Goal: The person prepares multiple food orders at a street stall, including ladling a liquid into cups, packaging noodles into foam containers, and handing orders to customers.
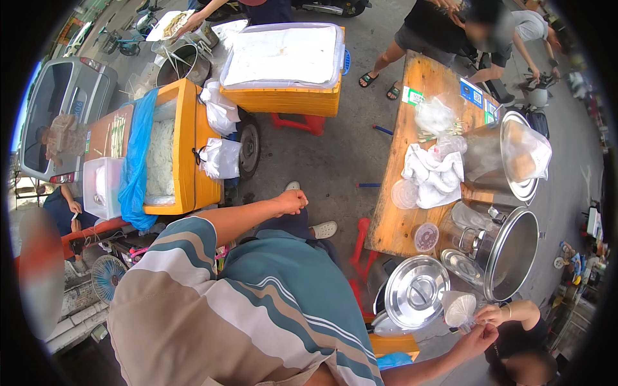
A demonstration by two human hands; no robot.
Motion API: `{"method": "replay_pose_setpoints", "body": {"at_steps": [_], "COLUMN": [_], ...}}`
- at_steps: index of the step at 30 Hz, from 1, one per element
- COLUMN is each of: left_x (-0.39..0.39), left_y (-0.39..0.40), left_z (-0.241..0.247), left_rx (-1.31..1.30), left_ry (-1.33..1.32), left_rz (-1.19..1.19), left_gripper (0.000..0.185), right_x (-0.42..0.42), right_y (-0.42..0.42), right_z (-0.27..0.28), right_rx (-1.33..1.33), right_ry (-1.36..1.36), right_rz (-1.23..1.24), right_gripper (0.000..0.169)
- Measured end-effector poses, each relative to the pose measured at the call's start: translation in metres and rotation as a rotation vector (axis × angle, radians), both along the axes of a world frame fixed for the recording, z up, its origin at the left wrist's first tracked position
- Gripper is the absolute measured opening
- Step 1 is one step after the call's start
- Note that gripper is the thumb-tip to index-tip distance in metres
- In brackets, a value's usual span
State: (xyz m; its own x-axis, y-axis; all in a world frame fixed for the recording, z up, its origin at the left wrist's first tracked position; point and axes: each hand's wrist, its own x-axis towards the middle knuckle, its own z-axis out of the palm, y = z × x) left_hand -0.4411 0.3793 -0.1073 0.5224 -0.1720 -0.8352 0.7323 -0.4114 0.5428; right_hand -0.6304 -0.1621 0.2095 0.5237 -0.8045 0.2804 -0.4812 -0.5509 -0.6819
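Note:
My left hand [291, 201] is held out over the ground in front of my body, fingers curled, with nothing plainly visible in it. At the lower right, my right hand [475, 337] has its fingers closed at the gathered top of a clear plastic bag [458, 308] with whitish contents. Another person's hand [491, 314], with a bracelet, meets the same gathered top. Just left of the bag is a round steel lid [417, 292]. Beyond it a large steel pot [512, 253] stands open. The exact finger contact on the bag is partly hidden.
A wooden table [388, 212] at right bears a white towel [432, 176], plastic bags and a lidded steel pot [519, 159]. Left are a yellow box [186, 159] with a blue plastic sheet [137, 169] and another yellow box [280, 101]. Several people, a red stool [359, 246] and a van surround me.

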Motion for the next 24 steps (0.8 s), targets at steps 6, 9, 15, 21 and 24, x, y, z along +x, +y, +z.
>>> {"method": "replay_pose_setpoints", "body": {"at_steps": [6,9,15,21,24], "left_x": [-0.019,-0.026,-0.021,0.01,0.006], "left_y": [0.092,0.121,0.173,0.203,0.235], "left_z": [-0.006,-0.006,-0.001,0.024,0.058], "left_rx": [0.034,0.012,-0.057,-0.215,-0.296], "left_ry": [0.037,0.056,0.059,-0.02,-0.086], "left_rz": [0.199,0.264,0.347,0.499,0.559], "left_gripper": [0.014,0.014,0.013,0.017,0.027], "right_x": [0.014,0.034,0.123,0.358,0.496], "right_y": [-0.017,0.003,0.094,0.292,0.387], "right_z": [0.018,0.035,0.019,-0.171,-0.259], "right_rx": [-0.178,-0.595,-0.642,0.761,0.67], "right_ry": [0.195,0.244,0.382,0.227,0.376], "right_rz": [-0.151,-0.175,-0.057,0.646,0.759], "right_gripper": [0.023,0.037,0.042,0.037,0.043]}}
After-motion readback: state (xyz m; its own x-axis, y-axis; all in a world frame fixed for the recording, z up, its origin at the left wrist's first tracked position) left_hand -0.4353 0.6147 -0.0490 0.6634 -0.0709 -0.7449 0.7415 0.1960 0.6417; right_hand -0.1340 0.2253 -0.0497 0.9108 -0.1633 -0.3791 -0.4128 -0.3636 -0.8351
